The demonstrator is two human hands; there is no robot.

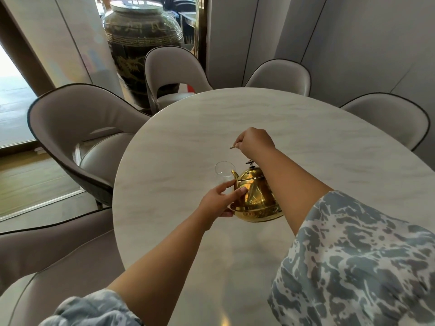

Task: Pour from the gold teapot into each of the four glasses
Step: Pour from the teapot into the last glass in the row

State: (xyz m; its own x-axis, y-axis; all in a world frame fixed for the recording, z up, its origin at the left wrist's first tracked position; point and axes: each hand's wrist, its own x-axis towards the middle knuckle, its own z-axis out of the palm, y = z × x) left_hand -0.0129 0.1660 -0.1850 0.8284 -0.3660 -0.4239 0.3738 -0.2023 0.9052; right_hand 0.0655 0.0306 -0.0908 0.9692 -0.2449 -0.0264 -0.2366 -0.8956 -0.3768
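Gold metal catches the light near the left edge of the pale marble bench (294,128), where the gold teapot (255,196) hangs tipped, spout toward a clear glass (223,172) just beside it. The right hand (255,141) is closed around the teapot's raised wire handle above the lid. The left hand (219,201) rests with fingers spread against the pot's belly, steadying it rather than clasping. Only this one glass shows; the other three are nowhere in view. It looks empty or nearly so, and no stream is visible, so I judge the pouring barely begun, with most of the task left.
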